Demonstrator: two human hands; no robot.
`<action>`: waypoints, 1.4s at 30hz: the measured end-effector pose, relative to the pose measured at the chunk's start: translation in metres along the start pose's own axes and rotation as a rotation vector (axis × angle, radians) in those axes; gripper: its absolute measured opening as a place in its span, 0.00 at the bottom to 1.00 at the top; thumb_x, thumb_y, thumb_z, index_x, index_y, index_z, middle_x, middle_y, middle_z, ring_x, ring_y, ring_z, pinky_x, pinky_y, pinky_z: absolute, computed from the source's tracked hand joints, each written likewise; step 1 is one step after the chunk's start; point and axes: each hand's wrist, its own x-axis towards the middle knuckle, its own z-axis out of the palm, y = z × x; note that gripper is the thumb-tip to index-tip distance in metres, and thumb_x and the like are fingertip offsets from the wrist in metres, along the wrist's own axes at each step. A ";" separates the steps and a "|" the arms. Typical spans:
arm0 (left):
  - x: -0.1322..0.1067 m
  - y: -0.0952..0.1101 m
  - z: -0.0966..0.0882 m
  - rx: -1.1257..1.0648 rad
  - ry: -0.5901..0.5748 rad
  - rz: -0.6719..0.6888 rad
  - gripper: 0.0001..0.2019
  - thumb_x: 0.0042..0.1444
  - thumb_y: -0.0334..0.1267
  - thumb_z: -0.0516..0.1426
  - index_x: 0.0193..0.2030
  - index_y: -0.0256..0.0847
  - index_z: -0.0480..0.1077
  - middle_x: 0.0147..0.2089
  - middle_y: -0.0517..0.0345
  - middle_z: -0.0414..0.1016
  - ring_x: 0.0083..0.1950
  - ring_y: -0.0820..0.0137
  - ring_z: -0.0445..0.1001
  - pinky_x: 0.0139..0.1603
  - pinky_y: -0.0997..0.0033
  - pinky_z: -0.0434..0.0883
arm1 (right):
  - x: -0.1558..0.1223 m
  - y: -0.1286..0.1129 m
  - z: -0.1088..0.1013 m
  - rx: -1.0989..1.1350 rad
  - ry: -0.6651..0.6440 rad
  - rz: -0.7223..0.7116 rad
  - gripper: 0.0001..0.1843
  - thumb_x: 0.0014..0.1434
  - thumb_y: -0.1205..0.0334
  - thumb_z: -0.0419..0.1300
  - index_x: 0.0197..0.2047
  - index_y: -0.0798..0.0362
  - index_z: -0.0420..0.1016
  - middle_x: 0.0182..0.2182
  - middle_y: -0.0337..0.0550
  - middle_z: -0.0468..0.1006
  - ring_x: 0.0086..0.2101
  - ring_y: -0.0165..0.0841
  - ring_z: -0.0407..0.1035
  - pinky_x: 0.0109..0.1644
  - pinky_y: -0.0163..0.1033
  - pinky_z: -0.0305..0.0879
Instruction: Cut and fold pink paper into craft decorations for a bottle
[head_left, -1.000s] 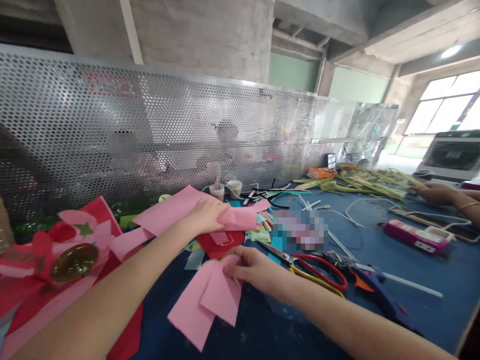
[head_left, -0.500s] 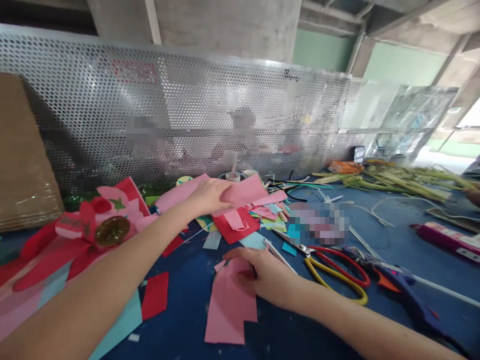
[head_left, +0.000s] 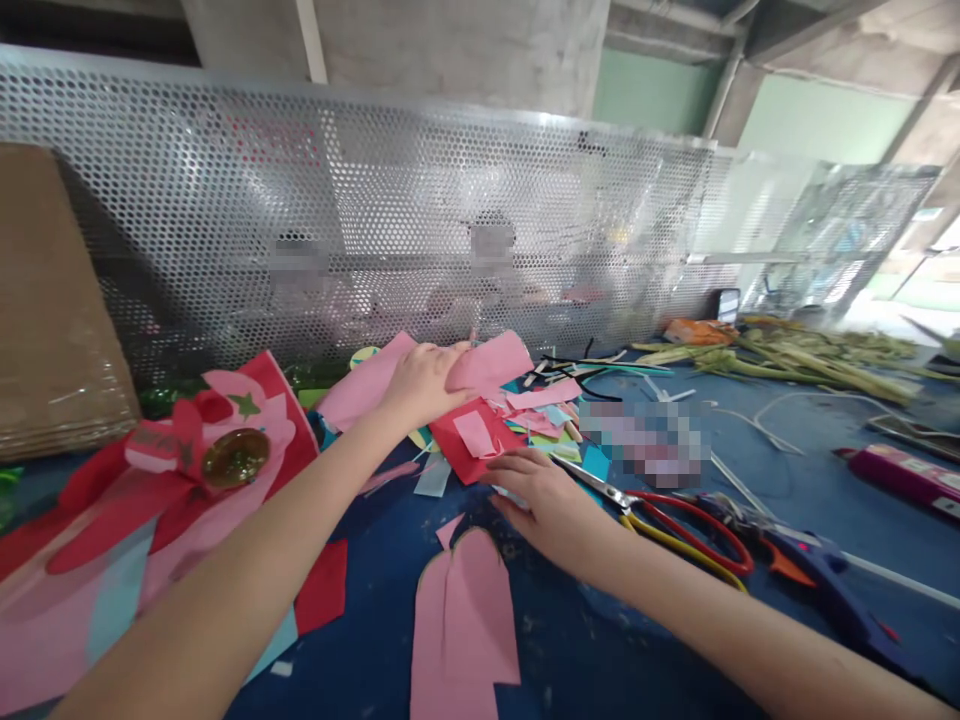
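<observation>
Toward the back of the table my left hand is closed over a curled pink paper sheet, its fingers bent across the middle. My right hand is open, fingertips at the lower edge of a red paper piece; whether it touches the paper is unclear. In front lies a pink paper cutout with a rounded top and a slit down it. Red-and-yellow-handled scissors lie just right of my right hand. Paper scraps are heaped behind it.
A red and pink paper flower with a gold centre fills the left. A blue glue gun and purple bottle lie right. Plant stalks lie at back right. A perforated metal screen and cardboard stand behind.
My right hand has let go of the pink cutout and moved up to the red paper. The cutout now lies flat, nearer to me. My left hand stays on the pink sheet.
</observation>
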 end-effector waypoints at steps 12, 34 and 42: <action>-0.008 -0.014 0.010 -0.139 0.123 -0.054 0.30 0.55 0.50 0.60 0.61 0.35 0.64 0.60 0.42 0.72 0.60 0.52 0.67 0.62 0.53 0.62 | 0.028 0.014 0.010 0.067 -0.040 -0.013 0.14 0.62 0.73 0.55 0.48 0.57 0.78 0.49 0.56 0.79 0.53 0.46 0.70 0.60 0.55 0.62; -0.012 -0.020 0.017 -0.074 0.052 -0.099 0.31 0.54 0.53 0.59 0.60 0.37 0.67 0.55 0.41 0.75 0.61 0.43 0.64 0.61 0.44 0.59 | 0.030 0.113 -0.114 0.925 0.758 0.494 0.06 0.64 0.61 0.59 0.41 0.55 0.73 0.34 0.37 0.77 0.30 0.28 0.72 0.34 0.36 0.71; -0.018 0.000 0.014 -0.104 0.003 0.053 0.23 0.47 0.39 0.64 0.52 0.39 0.73 0.56 0.43 0.75 0.65 0.46 0.60 0.67 0.44 0.50 | -0.026 0.012 -0.071 0.683 0.511 0.082 0.09 0.49 0.73 0.64 0.31 0.49 0.83 0.33 0.41 0.82 0.38 0.35 0.76 0.46 0.37 0.71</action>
